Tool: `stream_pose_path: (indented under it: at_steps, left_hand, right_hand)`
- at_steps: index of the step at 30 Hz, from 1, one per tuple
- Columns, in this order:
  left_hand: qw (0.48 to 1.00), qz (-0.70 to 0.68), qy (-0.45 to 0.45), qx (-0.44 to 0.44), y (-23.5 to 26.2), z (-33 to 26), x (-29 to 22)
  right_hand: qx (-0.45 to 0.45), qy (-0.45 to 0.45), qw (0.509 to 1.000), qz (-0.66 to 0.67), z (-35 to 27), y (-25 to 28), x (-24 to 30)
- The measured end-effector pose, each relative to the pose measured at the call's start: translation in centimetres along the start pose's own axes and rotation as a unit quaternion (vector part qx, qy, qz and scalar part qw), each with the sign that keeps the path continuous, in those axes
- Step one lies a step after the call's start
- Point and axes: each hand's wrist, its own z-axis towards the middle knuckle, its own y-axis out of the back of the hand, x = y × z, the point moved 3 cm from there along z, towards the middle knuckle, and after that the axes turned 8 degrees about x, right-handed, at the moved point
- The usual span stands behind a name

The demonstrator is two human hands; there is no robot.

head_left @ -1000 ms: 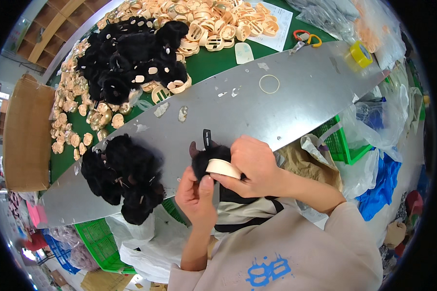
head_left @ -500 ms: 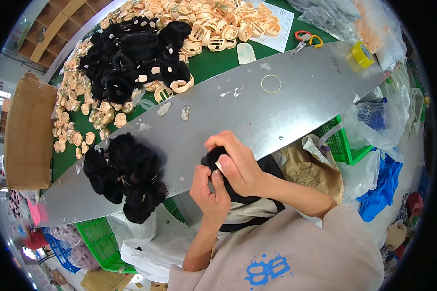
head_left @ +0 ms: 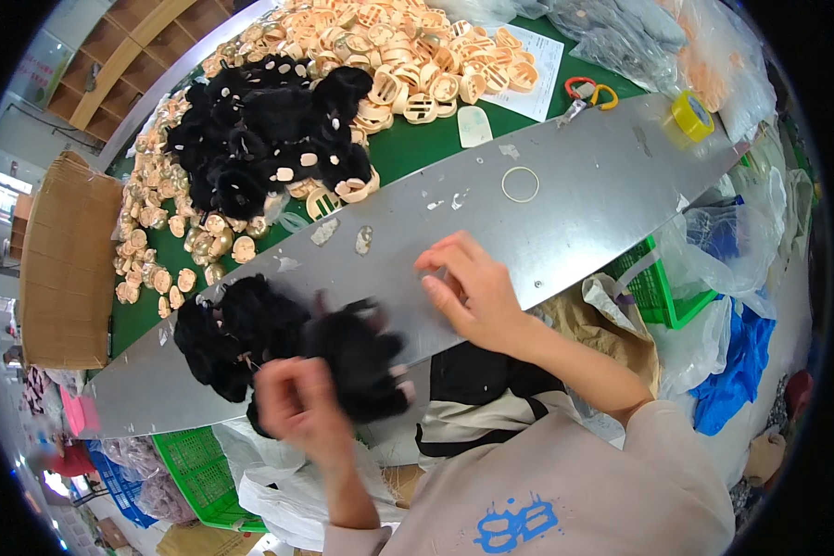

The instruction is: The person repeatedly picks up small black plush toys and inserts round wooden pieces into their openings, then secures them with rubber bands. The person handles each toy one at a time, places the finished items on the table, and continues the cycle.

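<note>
My left hand [head_left: 301, 408] is smeared by motion at the near edge of the grey metal work surface. Beside it is a blurred black furry piece [head_left: 357, 357] with small pale parts on its edge; whether my fingers grip it cannot be made out. Just behind and to the left lies a small heap of black furry pieces [head_left: 250, 320], which my left hand partly covers. My right hand [head_left: 473, 292] hovers over the middle of the metal surface [head_left: 565, 213], loosely curved with thumb and fingers apart and holding nothing.
At the back, a green table [head_left: 435, 139] carries a large pile of beige plastic parts [head_left: 417, 56] and a bigger heap of black furry pieces [head_left: 269, 120]. Scissors [head_left: 584, 97], yellow tape [head_left: 691, 116] and a thin ring [head_left: 520, 184] lie rightward. A cardboard box [head_left: 69, 269] stands left.
My hands were together around a black furry piece and have separated. The left has swung leftward to the small heap, the piece moving left too; the right has opened and shifted slightly right.
</note>
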Motion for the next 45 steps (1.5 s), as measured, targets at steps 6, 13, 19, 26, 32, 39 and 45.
stream_pose_path:
  at_steps: [6,13,19,26,32,39,45]
  left_hand:
    - [0.949,0.299,-0.067,-0.079,6.4,3.5,2.4]
    - [0.909,0.412,-0.057,-0.036,3.1,2.8,5.0]
    - [0.871,0.487,-0.056,0.032,2.2,2.9,2.5]
    - [0.876,0.473,0.003,0.099,1.1,2.5,4.6]
    - [0.852,0.507,0.012,0.129,0.6,1.2,4.7]
    - [0.838,0.523,0.023,0.155,0.0,-0.9,4.3]
    - [0.848,0.504,0.025,0.161,-0.1,-3.1,3.5]
  right_hand:
    - [0.036,0.056,0.994,-0.092,7.8,-0.6,-2.8]
    - [0.069,0.165,0.967,-0.179,14.2,-3.9,-4.1]
    - [0.037,0.253,0.912,-0.322,17.1,-8.6,-3.2]
    - [0.07,0.163,0.928,-0.327,19.5,-12.0,-3.8]
    - [0.064,0.123,0.912,-0.385,19.9,-14.1,-5.4]
    - [0.047,0.184,0.928,-0.321,19.3,-12.8,-5.7]
    - [-0.015,0.288,0.93,-0.228,19.0,-11.1,-3.2]
